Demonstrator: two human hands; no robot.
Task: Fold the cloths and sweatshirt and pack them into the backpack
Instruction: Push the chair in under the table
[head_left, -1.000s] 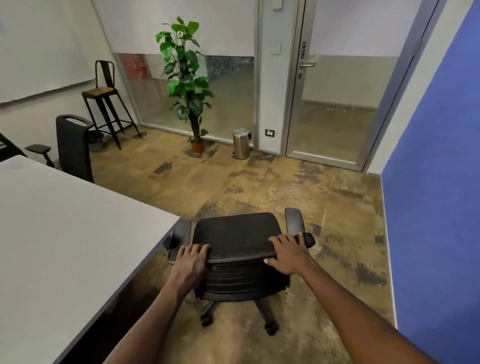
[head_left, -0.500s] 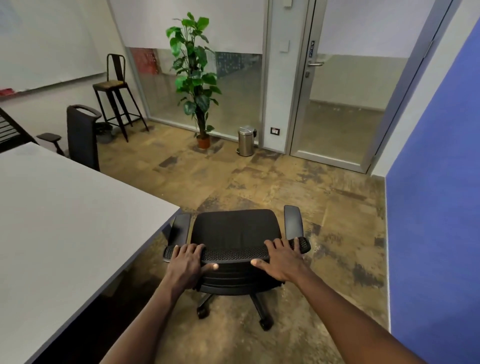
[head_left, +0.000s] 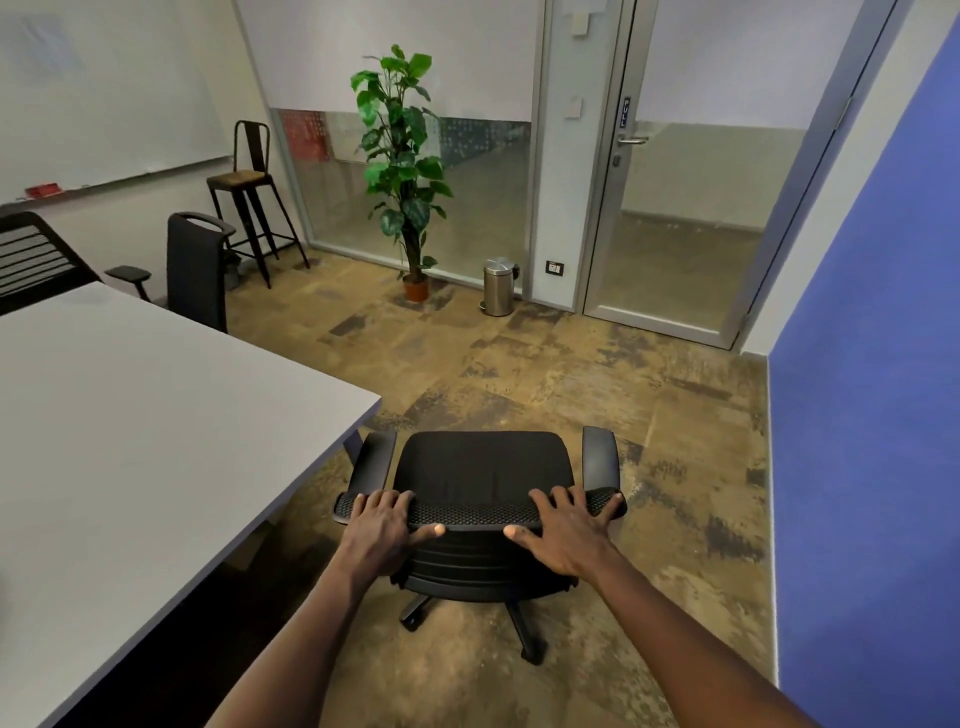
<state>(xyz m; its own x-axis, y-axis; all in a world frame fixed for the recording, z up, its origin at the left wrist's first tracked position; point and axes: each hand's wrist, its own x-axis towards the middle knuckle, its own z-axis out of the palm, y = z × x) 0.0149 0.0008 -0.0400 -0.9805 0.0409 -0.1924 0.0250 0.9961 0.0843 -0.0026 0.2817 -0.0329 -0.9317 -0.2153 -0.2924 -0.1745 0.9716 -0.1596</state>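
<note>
No cloths, sweatshirt or backpack are in view. A black office chair on castors stands in front of me, its mesh backrest top toward me. My left hand lies over the left part of the backrest top, fingers spread and thumb pointing inward. My right hand lies over the right part in the same way. Both hands rest on the chair's back edge with fingers over it.
A grey table fills the left side, its corner close to the chair's left armrest. Beyond are another black chair, a tall stool, a potted plant, a metal bin and a glass door. A blue wall bounds the right.
The chair has moved slightly away from the table corner and my view has tilted up. My fingers have loosened and spread on the backrest top.
</note>
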